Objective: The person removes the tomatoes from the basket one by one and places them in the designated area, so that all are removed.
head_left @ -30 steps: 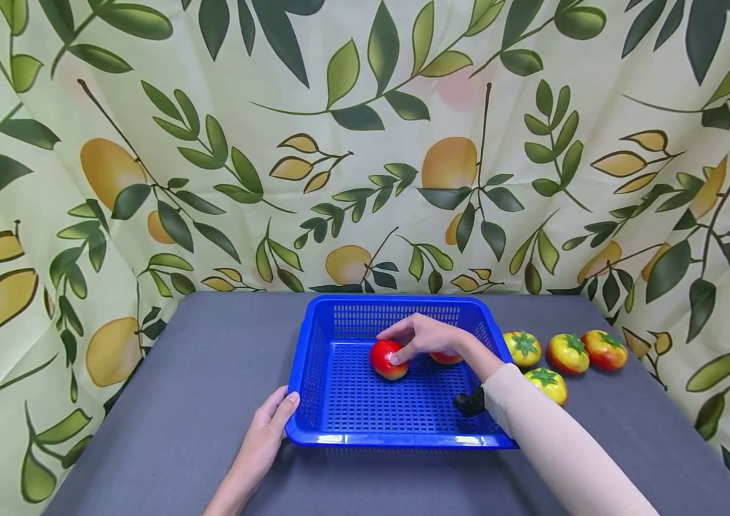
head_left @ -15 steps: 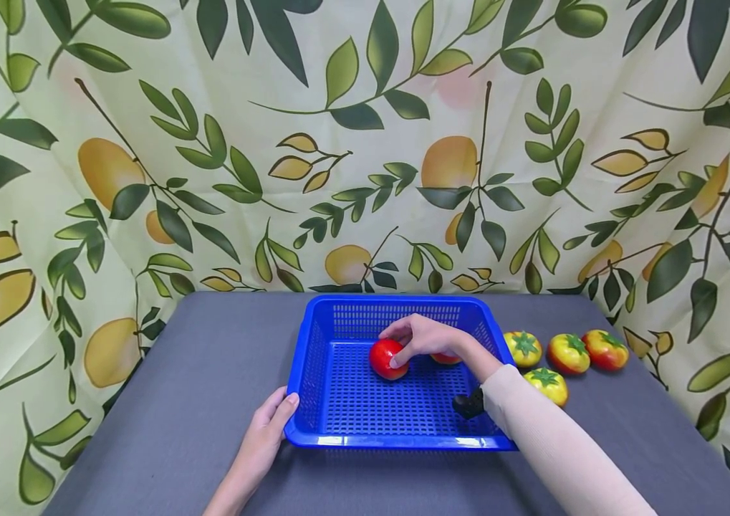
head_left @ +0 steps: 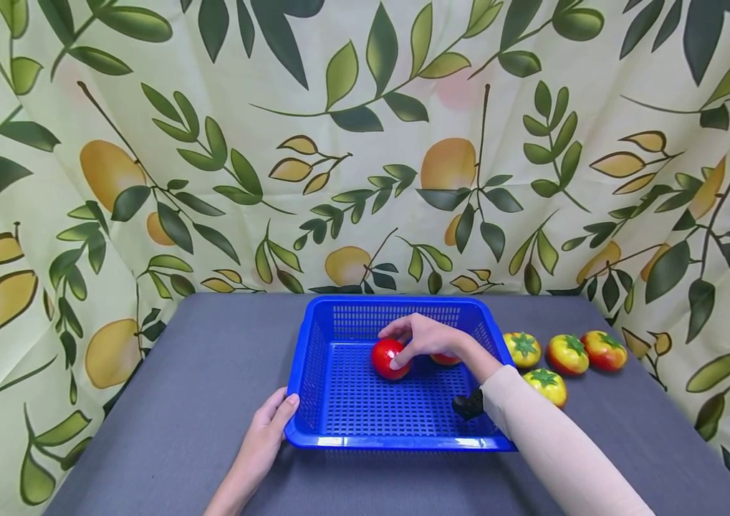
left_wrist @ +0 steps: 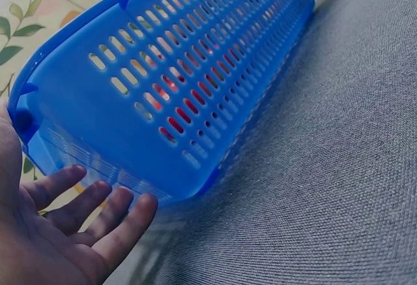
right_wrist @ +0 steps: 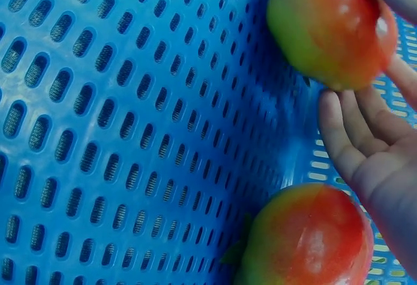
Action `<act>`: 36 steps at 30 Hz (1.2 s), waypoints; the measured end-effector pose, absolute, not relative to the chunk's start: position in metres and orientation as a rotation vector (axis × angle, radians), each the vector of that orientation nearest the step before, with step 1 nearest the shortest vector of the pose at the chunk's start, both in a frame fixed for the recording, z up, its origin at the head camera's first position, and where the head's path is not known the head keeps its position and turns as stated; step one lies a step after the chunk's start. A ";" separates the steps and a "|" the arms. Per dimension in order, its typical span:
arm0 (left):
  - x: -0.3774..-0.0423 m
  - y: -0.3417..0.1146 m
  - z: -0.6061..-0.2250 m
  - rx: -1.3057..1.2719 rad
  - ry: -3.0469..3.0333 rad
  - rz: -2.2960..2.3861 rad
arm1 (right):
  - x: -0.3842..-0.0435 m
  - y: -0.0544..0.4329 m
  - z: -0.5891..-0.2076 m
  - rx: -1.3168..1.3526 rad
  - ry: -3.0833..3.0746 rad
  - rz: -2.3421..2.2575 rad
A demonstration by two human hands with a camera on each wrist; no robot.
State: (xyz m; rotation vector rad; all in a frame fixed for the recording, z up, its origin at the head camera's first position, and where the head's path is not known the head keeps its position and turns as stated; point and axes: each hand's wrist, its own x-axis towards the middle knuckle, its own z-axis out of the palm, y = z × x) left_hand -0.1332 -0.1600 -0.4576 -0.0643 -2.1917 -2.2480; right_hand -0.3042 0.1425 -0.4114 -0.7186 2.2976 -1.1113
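My left hand [head_left: 264, 426] holds the near left corner of a blue plastic basket [head_left: 397, 441], thumb over the rim. In the left wrist view its fingers [left_wrist: 120, 223] reach along the outer wall. My right hand [head_left: 428, 337] is inside the basket and grips a glossy red tomato [head_left: 385, 357] between thumb and fingers. The right wrist view shows this tomato with a yellow-green side and the fingertips [right_wrist: 331, 105] against it. A second red tomato [right_wrist: 313, 239] lies in the basket under my right wrist, partly hidden in the head view.
Right of the basket, several yellow-and-red tomatoes with green star-shaped tops lie on the grey table [head_left: 229, 344]: one near the rim [head_left: 523, 349], one closer to me [head_left: 546, 387], and a pair farther right [head_left: 567, 354]. A leaf-patterned curtain [head_left: 365, 143] hangs behind the table.
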 end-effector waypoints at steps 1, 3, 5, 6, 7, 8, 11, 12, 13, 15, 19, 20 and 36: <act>-0.133 -0.160 -0.458 -0.066 -2.192 -2.247 | -0.304 0.143 -0.412 -0.719 2.283 -1.121; -0.134 -0.160 -0.459 -0.067 -2.192 -2.243 | -0.304 0.143 -0.413 -0.721 2.239 -1.150; -0.134 -0.159 -0.460 -0.074 -2.187 -2.247 | -0.304 0.143 -0.413 -0.729 2.198 -1.171; -0.134 -0.159 -0.460 -0.077 -2.181 -2.252 | -0.303 0.143 -0.413 -0.737 2.172 -1.182; -0.134 -0.159 -0.460 -0.080 -2.177 -2.254 | -0.303 0.144 -0.413 -0.748 2.143 -1.196; -0.134 -0.159 -0.460 -0.080 -2.176 -2.253 | -0.303 0.144 -0.413 -0.757 2.112 -1.208; -0.134 -0.159 -0.460 -0.087 -2.170 -2.257 | -0.302 0.144 -0.412 -0.790 2.044 -1.225; -0.134 -0.159 -0.460 -0.085 -2.170 -2.256 | -0.302 0.143 -0.412 -0.797 2.028 -1.225; -0.134 -0.159 -0.460 -0.084 -2.170 -2.258 | -0.302 0.143 -0.412 -0.801 2.020 -1.224; -0.134 -0.159 -0.460 -0.082 -2.168 -2.261 | -0.302 0.142 -0.412 -0.802 2.023 -1.216; -0.133 -0.160 -0.459 -0.070 -2.171 -2.262 | -0.301 0.141 -0.412 -0.768 2.028 -1.182; -0.133 -0.160 -0.459 -0.069 -2.171 -2.263 | -0.301 0.141 -0.413 -0.758 2.023 -1.176; -0.132 -0.160 -0.459 -0.078 -2.175 -2.262 | -0.297 0.140 -0.414 -0.726 1.922 -1.188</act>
